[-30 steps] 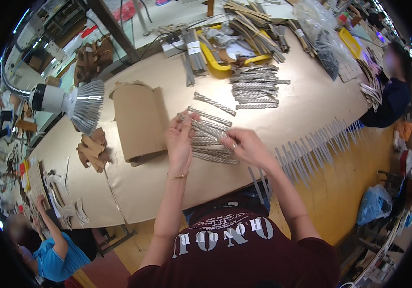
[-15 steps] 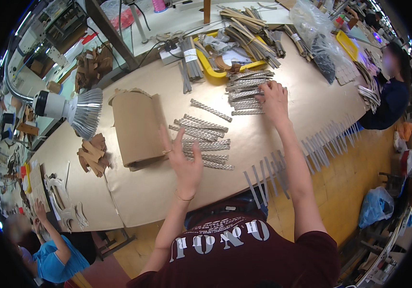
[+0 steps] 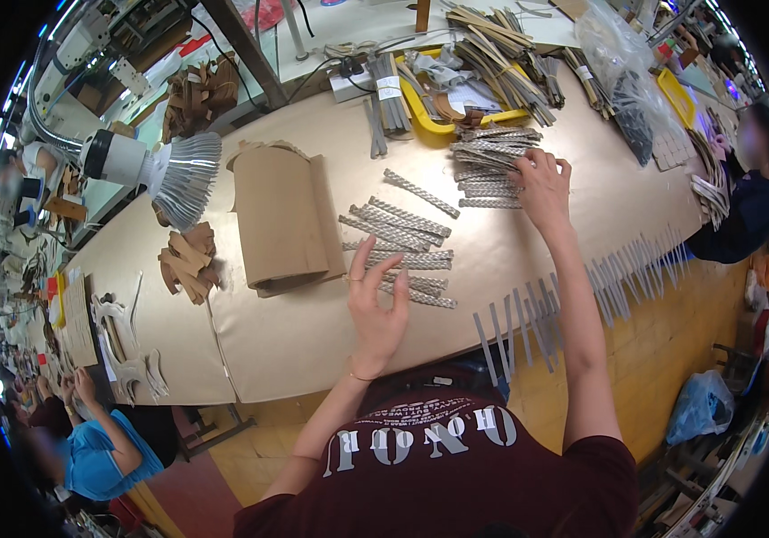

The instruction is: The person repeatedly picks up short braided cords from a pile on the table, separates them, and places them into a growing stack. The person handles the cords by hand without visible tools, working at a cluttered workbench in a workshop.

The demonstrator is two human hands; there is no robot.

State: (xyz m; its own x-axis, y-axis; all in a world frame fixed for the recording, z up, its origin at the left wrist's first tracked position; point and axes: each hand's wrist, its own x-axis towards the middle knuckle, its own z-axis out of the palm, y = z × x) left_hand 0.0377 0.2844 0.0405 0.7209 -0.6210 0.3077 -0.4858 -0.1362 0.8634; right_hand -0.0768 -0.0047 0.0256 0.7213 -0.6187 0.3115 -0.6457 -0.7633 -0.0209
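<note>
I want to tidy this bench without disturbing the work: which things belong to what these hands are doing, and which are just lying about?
In use, it seems:
stacked braided strips, at the right hand
spread-out braided strips, by the open left hand

Apparently just lying about:
brown sheet roll
brown scraps
yellow tray
clear plastic bag
</note>
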